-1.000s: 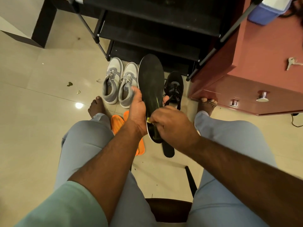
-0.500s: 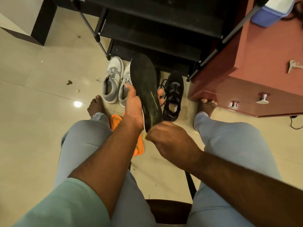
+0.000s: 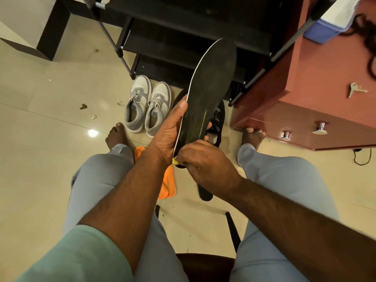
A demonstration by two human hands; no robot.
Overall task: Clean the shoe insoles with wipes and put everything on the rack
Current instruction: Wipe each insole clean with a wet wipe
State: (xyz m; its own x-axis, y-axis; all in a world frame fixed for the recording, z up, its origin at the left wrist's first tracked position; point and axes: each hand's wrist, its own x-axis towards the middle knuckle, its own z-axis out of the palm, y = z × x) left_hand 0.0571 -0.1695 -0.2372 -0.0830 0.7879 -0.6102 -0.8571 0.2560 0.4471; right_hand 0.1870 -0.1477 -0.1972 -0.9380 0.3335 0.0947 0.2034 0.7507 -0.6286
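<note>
Black, long and a bit bendy: the dark foam shoe insole (image 3: 209,92), held up over the knees, toe end pointing at the rack. Left hand (image 3: 168,131) wrapped round its left edge, thumb on top, fingers peeking out behind the right edge. Right hand (image 3: 201,161) curled at the heel end, pinching a small yellowish wipe (image 3: 175,161) against it; only a tiny corner of the wipe showing.

Best way to do this step, most likely: hold firm with the left hand, then rub the wipe from heel up to toe in long strokes, pressing enough to lift dirt but not enough to fold the foam. Then flip and do the other side.

Lower down on the pale tiled floor (image 3: 40,159): two orange insoles (image 3: 167,184) by the left leg, and another black insole (image 3: 204,193) partly hidden under the right wrist. Bare feet on both sides.

Further out: a pair of grey and white sneakers (image 3: 147,106), and a black sneaker (image 3: 218,119) mostly hidden behind the raised insole. Bits of rubbish on the tiles to the left.

Furthest: the black metal shoe rack (image 3: 183,37), shelves looking bare. Shoes parked right in front of it, so some reaching over needed. Red wooden drawer cabinet (image 3: 325,78) close on the right, with keys (image 3: 357,89) on top.
</note>
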